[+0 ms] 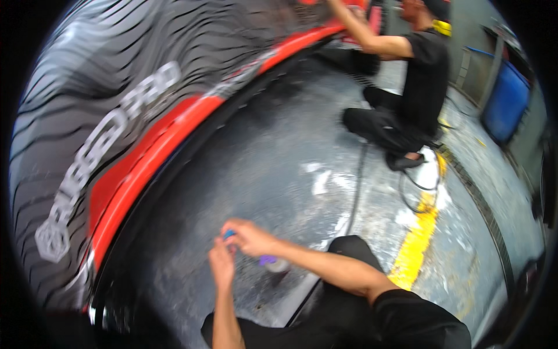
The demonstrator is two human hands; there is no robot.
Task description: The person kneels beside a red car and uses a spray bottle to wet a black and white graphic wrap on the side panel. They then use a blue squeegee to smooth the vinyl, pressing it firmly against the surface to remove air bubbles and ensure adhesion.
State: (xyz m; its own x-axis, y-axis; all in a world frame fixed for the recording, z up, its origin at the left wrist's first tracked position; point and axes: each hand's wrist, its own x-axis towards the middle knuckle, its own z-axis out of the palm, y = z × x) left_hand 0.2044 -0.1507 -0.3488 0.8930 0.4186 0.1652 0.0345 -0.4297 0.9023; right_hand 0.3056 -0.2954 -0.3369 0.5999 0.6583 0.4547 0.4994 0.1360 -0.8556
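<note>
My left hand (221,260) and my right hand (251,237) meet above the floor, low in the head view. Between their closed fingers is a small blue object (229,234), too blurred and too covered to name. Both hands appear to grip it. Just below my right wrist stands a pale bottle (278,266) with a purple top (267,260), touched by neither hand.
A vehicle's patterned grey side panel (133,64) with red trim (157,148) curves along the left. Another person (424,81) sits ahead right, arms raised to the vehicle. A dark hose (358,186), yellow floor stripe (415,241), drain grating (476,200) and blue container (507,102) lie rightward.
</note>
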